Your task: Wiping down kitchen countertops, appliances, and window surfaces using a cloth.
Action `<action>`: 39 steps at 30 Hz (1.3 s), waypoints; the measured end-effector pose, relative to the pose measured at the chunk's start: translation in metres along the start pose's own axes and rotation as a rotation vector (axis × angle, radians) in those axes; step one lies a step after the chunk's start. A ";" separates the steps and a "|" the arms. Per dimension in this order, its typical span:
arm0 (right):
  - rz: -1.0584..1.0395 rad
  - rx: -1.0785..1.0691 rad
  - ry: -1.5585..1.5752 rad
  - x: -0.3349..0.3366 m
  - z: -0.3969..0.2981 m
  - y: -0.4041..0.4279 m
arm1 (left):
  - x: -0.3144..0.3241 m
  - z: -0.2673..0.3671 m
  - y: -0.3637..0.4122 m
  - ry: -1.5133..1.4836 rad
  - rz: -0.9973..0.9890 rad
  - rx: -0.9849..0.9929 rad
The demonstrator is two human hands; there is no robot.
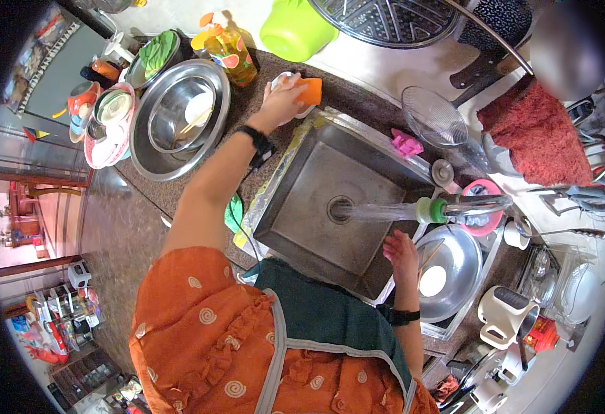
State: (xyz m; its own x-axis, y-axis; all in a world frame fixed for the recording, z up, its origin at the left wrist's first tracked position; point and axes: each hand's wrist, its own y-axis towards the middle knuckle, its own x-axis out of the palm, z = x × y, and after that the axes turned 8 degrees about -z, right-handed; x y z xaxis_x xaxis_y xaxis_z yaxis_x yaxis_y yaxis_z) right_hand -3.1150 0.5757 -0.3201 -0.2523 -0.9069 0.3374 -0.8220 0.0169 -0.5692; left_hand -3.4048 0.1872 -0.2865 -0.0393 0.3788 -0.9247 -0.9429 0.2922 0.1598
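Note:
My left hand (283,98) reaches to the back edge of the counter, its fingers against an orange sponge-like block (310,92) above a white dish (286,78). The fingers partly cover both, and whether they grip either cannot be told. Over the right side of the metal sink (307,207), my right hand (400,253) is empty, its fingers slightly curled and apart. Water runs from the faucet (476,205) with a green nozzle into the drain (340,209). A steel bowl (450,264) to the right holds a white round thing (432,281) and chopsticks.
Nested steel basins (144,160), a bowl of green leaves (157,54) and a yellow soap bottle (235,62) stand at the left. A pink cloth (407,143) lies on the sink's back rim. A wire strainer (434,116) and a red towel (540,134) are at the upper right.

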 end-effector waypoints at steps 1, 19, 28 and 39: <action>-0.048 -0.024 -0.001 0.003 0.001 0.005 | -0.007 -0.002 -0.026 -0.115 0.017 0.026; -0.183 -0.040 0.194 0.044 -0.024 0.034 | 0.035 0.113 -0.182 -1.209 -0.398 -0.624; 0.552 -0.481 -0.278 -0.089 -0.034 0.036 | 0.070 0.261 -0.094 -1.235 -0.657 -0.157; 0.726 -0.363 -1.085 -0.057 -0.080 0.025 | 0.089 0.266 -0.096 -1.437 -0.627 -0.325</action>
State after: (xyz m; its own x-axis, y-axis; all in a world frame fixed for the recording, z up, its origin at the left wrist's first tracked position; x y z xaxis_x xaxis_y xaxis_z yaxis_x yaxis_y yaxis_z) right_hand -3.1617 0.6614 -0.2931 -0.2955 -0.5150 -0.8046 -0.8064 0.5861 -0.0790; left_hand -3.2303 0.4262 -0.2920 0.5157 0.8046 0.2945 -0.7238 0.5930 -0.3527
